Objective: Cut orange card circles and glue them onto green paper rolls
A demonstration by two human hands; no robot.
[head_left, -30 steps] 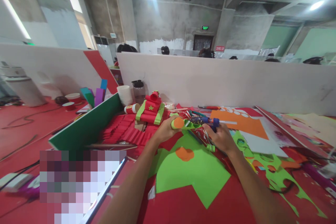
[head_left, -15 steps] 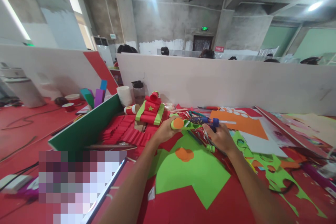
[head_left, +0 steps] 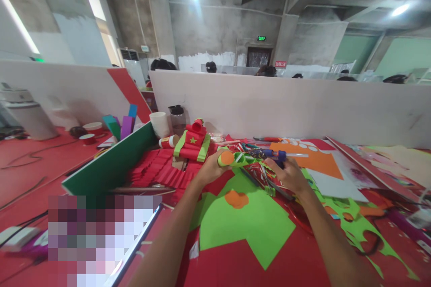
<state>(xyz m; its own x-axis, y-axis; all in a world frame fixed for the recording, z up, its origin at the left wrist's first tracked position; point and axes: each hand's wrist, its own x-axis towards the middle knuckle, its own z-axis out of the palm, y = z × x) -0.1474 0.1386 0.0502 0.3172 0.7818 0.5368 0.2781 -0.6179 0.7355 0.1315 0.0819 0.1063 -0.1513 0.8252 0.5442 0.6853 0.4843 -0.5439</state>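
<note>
My left hand [head_left: 213,168] is closed around a small green paper roll with an orange disc [head_left: 226,158] on the end facing me. A curled green paper strip [head_left: 248,158] extends rightward from the roll. In my right hand [head_left: 290,174] is a blue glue gun [head_left: 282,156], its nozzle end pointing left toward the strip. A clear glue stick [head_left: 299,155] pokes out of its back. Below both hands lies a sheet of green paper [head_left: 242,224], with several orange paper discs [head_left: 236,198] on it. My fingers partly hide the roll and the gun's handle.
Left of centre are folded red paper strips [head_left: 155,168] and a red-and-green paper model with a star [head_left: 192,140]. A green board [head_left: 111,159] stands beside them. Green offcuts [head_left: 353,210] and orange paper [head_left: 313,161] lie on the right. A white partition [head_left: 286,103] rises behind.
My right hand has shifted slightly to the right with the glue gun, away from the roll. My left hand stays nearly in place, still holding the roll.
</note>
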